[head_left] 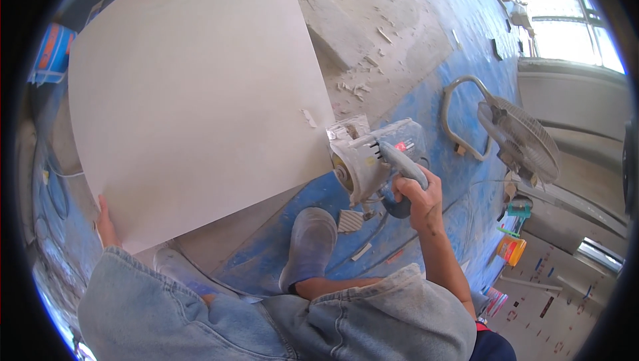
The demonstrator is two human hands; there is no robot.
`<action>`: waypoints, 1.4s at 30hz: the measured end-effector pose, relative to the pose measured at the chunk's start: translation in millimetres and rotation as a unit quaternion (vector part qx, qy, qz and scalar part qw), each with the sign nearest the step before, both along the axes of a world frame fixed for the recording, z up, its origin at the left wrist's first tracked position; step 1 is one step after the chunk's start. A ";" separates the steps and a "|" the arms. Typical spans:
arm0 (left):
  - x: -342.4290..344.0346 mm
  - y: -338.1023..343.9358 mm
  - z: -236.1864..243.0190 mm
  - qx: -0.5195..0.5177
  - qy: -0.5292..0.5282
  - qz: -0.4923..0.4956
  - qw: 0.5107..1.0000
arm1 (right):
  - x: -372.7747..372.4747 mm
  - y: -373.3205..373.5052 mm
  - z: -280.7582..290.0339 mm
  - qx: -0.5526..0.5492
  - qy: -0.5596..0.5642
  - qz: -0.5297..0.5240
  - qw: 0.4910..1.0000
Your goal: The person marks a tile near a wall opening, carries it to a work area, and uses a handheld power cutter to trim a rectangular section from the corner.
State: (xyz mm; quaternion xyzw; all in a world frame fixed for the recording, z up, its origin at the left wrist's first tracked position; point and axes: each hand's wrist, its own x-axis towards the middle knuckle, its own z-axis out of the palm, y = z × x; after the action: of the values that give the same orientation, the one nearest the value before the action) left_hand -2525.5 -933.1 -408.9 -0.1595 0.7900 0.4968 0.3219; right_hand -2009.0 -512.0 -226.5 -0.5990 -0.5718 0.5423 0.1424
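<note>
A large pale board (pixel 200 95), which could be a tile or sheet, lies in front of me with a small white sliver (pixel 308 119) near its right edge. At its near left corner my left hand (pixel 106 223) grips the edge; most of its fingers are hidden. My right hand (pixel 423 198) is wrapped round the handle of a dusty circular saw (pixel 376 155). The saw is at the board's right edge, close to the near right corner. Its blade's contact with the board cannot be made out.
Offcuts and chips (pixel 356 88) litter the dusty floor beyond the saw. Blue sheeting (pixel 426 108) covers the floor to the right, where a fan (pixel 522 131) lies. A blue and orange bucket (pixel 54 53) stands at the left. My shoe (pixel 311 241) is near the saw and a ridged offcut (pixel 350 221).
</note>
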 end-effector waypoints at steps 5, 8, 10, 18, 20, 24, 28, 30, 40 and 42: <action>-1.1 -3.7 -1.8 0.000 0.012 -0.006 1.000 | -2.1 1.5 -1.3 -0.001 0.016 0.002 1.000; 2.3 4.8 1.6 -0.022 0.010 -0.007 1.000 | -2.1 2.8 -0.7 0.001 0.009 0.004 1.000; 0.2 2.1 1.1 -0.042 0.018 -0.012 0.999 | -2.0 3.4 -1.4 -0.004 0.013 0.006 1.000; -3.9 -4.7 -7.4 -0.008 0.016 -0.016 1.000 | -0.8 3.4 -5.7 -0.007 0.026 0.006 1.000; -6.7 -9.1 -9.9 -0.009 0.020 -0.016 1.000 | -0.9 3.7 -6.5 -0.009 0.028 0.008 1.000; -11.6 -15.8 -15.0 -0.037 0.040 -0.026 0.998 | -1.5 3.7 -7.7 -0.009 0.027 0.007 1.000; -12.0 -15.2 -16.4 -0.038 0.040 -0.034 0.998 | -0.6 4.5 -9.1 -0.009 0.031 0.003 0.999; -11.5 -14.3 -16.1 -0.024 0.033 -0.034 0.999 | -1.2 4.5 -8.8 -0.008 0.029 0.003 1.000; -6.1 -9.3 -10.6 -0.001 0.025 -0.028 0.999 | -2.7 5.6 -9.2 -0.004 0.024 0.005 1.000; -7.5 -11.8 -12.9 0.003 0.027 -0.033 0.999 | -1.6 6.0 -10.0 -0.007 0.025 0.004 1.000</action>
State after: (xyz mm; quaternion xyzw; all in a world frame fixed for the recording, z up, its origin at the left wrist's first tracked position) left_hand -2533.0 -944.9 -421.8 -0.1187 0.8018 0.4924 0.3171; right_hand -2010.6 -506.0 -236.6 -0.5838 -0.5666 0.5616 0.1508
